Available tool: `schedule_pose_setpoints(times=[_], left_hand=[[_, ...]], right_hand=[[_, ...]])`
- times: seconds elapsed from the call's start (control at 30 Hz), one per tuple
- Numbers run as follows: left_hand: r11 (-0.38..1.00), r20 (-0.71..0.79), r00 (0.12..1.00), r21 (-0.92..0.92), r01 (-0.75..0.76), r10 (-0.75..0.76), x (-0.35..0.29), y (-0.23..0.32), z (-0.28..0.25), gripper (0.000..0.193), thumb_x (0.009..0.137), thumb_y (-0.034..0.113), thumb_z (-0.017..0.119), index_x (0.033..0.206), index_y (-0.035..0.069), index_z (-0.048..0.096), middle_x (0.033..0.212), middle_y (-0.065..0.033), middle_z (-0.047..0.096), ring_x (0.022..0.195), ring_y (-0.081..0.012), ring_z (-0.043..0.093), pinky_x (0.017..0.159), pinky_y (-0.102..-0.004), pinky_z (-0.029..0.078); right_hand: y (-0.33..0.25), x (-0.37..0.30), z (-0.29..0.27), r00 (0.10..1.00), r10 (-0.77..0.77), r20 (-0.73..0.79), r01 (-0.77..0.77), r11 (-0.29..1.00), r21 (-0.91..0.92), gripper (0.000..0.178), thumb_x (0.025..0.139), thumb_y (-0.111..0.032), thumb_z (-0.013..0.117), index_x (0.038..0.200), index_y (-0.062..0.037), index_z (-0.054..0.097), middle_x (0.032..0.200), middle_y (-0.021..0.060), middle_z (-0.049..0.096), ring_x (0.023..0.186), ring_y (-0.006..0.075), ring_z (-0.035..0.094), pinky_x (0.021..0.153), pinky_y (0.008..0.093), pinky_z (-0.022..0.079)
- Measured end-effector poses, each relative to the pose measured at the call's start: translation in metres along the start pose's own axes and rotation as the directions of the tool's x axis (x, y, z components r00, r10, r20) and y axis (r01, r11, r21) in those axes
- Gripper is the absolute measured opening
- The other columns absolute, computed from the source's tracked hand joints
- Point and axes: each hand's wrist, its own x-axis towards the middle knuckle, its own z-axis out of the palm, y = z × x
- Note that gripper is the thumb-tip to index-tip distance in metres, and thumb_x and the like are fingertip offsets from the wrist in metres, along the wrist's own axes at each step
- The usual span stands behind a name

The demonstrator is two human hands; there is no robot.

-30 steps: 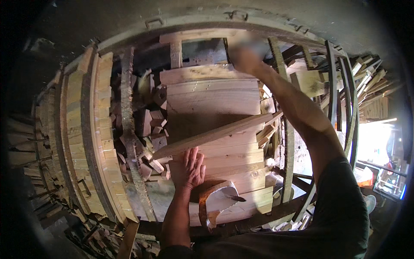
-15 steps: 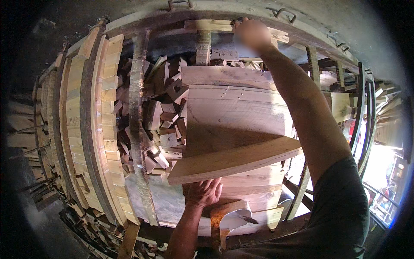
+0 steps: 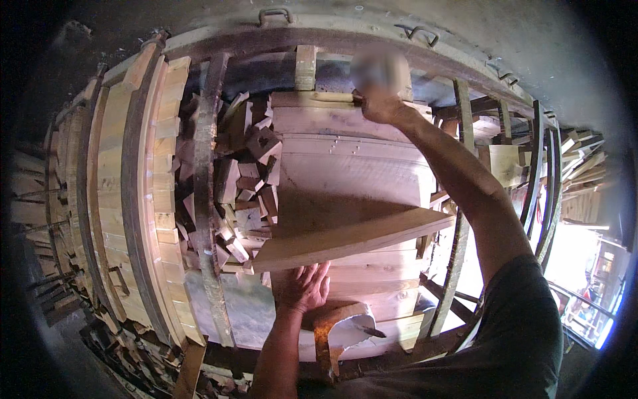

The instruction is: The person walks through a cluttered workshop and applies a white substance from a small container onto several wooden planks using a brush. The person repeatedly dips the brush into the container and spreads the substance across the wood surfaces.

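Note:
A thick plank [image 3: 352, 241] lies slantwise across a row of pale boards [image 3: 352, 174]. My left hand [image 3: 307, 287] rests flat on the boards just below it, fingers stretched out, fingertips at the plank's near edge. My right hand [image 3: 380, 103] reaches to the far end of the boards and is closed around a narrow wooden strip [image 3: 327, 97]. A blurred patch covers the area just above that hand, so part of its grip is hidden. Several small pale dots, perhaps nail heads, show in the boards between both hands.
Wood offcuts [image 3: 249, 179] are heaped left of the boards, behind a rough upright bar [image 3: 207, 179]. A cut-open orange and white container [image 3: 325, 336] with a dark pointed item stands near me. Slatted panels [image 3: 166, 186] line the left. A rail with metal handles [image 3: 276, 14] runs along the far side.
My right hand has moved nearer to me, and the wooden strip has come from the far rail to the far end of the boards. My left hand stays by the plank's edge.

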Motion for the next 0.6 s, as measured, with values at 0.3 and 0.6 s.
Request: schedule_pose_setpoints(times=[0.3, 0.6], left_hand=[[0.993, 0.051, 0.999, -0.115, 0.021, -0.016, -0.009, -0.007, 0.01, 0.044, 0.084, 0.028, 0.063, 0.124, 0.012, 0.058, 0.129, -0.0116, 0.053, 0.11, -0.0348, 0.05, 0.095, -0.049, 0.043], [0.991, -0.012, 1.0, -0.133, -0.006, 0.005, -0.003, -0.005, 0.002, 0.044, 0.082, 0.022, 0.063, 0.123, 0.009, 0.058, 0.149, -0.0117, 0.041, 0.136, -0.0375, 0.037, 0.112, -0.0506, 0.032]], right_hand=[[-0.077, -0.11, -0.084, 0.947, -0.321, 0.023, 0.237, 0.744, 0.625, 0.05, 0.092, -0.037, 0.065, 0.128, -0.0025, 0.058, 0.129, 0.0217, 0.059, 0.121, 0.0368, 0.056, 0.105, 0.0428, 0.044], [-0.127, -0.219, -0.082, 0.95, -0.249, 0.187, 0.12, 0.847, 0.517, 0.033, 0.074, -0.019, 0.08, 0.094, -0.0046, 0.059, 0.083, 0.0174, 0.067, 0.079, 0.0361, 0.067, 0.068, 0.0452, 0.053]])
